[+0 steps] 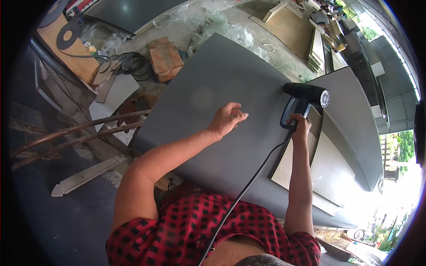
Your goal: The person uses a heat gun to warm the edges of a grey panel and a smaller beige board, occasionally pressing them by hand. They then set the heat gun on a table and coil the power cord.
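Observation:
My right hand (pixel 301 127) is wrapped round the handle of a dark heat gun (pixel 306 94), and its nozzle points left across the grey panel (pixel 213 84). A black cord (pixel 253 178) runs from the handle's base down past my chest. Over the middle of the same panel is my left hand (pixel 228 119), its fingers half bent, the thumb and forefinger apart with nothing between them. A tiny pale speck lies on the panel just beyond those fingertips.
Pale and ribbed boards (pixel 330 162) lie right of the panel, beside another grey panel (pixel 350 106). At the left are a worn carton (pixel 166 60), a roll of dark edging strip (pixel 68 35) and copper-coloured rods (pixel 80 133). Clear plastic wrap (pixel 226 31) covers floor behind.

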Demonstrator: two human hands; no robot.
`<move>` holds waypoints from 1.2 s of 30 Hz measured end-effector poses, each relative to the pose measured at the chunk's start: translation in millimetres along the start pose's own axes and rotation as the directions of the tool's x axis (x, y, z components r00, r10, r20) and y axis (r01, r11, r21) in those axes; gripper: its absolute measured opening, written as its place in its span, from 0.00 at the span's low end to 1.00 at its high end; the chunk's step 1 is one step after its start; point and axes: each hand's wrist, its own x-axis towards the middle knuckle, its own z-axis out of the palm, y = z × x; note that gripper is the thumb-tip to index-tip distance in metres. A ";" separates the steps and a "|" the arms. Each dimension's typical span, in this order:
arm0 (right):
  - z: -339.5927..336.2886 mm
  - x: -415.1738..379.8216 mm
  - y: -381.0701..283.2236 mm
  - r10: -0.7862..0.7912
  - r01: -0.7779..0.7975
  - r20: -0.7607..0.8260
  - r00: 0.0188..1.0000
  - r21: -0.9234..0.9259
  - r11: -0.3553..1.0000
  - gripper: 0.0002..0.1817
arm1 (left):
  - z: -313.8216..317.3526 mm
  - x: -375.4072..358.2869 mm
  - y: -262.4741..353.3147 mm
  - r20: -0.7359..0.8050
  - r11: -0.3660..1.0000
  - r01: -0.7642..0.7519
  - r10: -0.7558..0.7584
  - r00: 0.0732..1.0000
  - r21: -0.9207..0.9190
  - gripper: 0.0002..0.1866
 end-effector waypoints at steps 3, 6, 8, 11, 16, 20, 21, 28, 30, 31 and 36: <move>0.2 -3.6 1.9 0.005 -0.005 -0.001 1.000 0.002 1.000 0.11 | 4.6 -1.2 -2.9 0.025 0.999 0.026 -0.027 0.999 0.046 0.33; 2.5 -5.9 1.6 0.004 -0.004 -0.006 1.000 -0.025 1.000 0.10 | 6.7 -1.4 -7.4 0.039 0.998 0.045 -0.047 0.998 0.046 0.31; 4.1 -7.1 0.3 0.005 -0.006 -0.009 1.000 -0.055 0.998 0.09 | 7.2 -3.9 -8.2 0.039 0.998 0.053 -0.055 0.998 0.037 0.30; 10.6 -7.1 -3.5 -0.025 0.027 0.017 1.000 -0.073 0.997 0.09 | 4.1 -7.9 -10.0 0.040 0.998 0.068 -0.069 0.997 0.017 0.28; 50.8 -5.9 -5.6 -0.050 0.072 0.171 0.984 -0.126 0.989 0.10 | -9.5 -14.0 -10.5 0.035 0.997 0.076 -0.076 0.997 -0.009 0.26; 115.6 -26.2 -10.0 -0.044 0.078 0.270 0.962 -0.119 0.990 0.11 | -27.0 -22.4 -8.2 -0.018 0.997 0.071 -0.072 0.997 -0.025 0.26; 131.3 -29.5 -9.4 -0.032 0.067 0.313 0.949 -0.100 0.993 0.12 | -32.3 -25.3 -7.1 -0.031 0.997 0.068 -0.068 0.997 -0.025 0.26; 215.8 -43.8 -3.3 0.013 0.021 0.440 0.898 -0.072 0.997 0.14 | -71.3 -48.2 -2.8 -0.122 0.996 0.056 -0.065 0.990 -0.075 0.29; 226.9 -47.2 -2.3 0.025 0.011 0.445 0.895 -0.078 0.997 0.14 | -80.5 -51.9 -3.1 -0.148 0.995 0.039 -0.052 0.988 -0.091 0.29; 229.6 -48.2 -1.6 0.031 -0.001 0.443 0.896 -0.067 0.998 0.14 | -84.3 -54.1 -2.6 -0.157 0.995 0.037 -0.052 0.986 -0.096 0.29; 233.2 -49.3 3.8 0.035 -0.013 0.423 0.906 -0.054 0.998 0.13 | -96.5 -56.6 -4.7 -0.172 0.992 0.059 -0.078 0.982 -0.110 0.27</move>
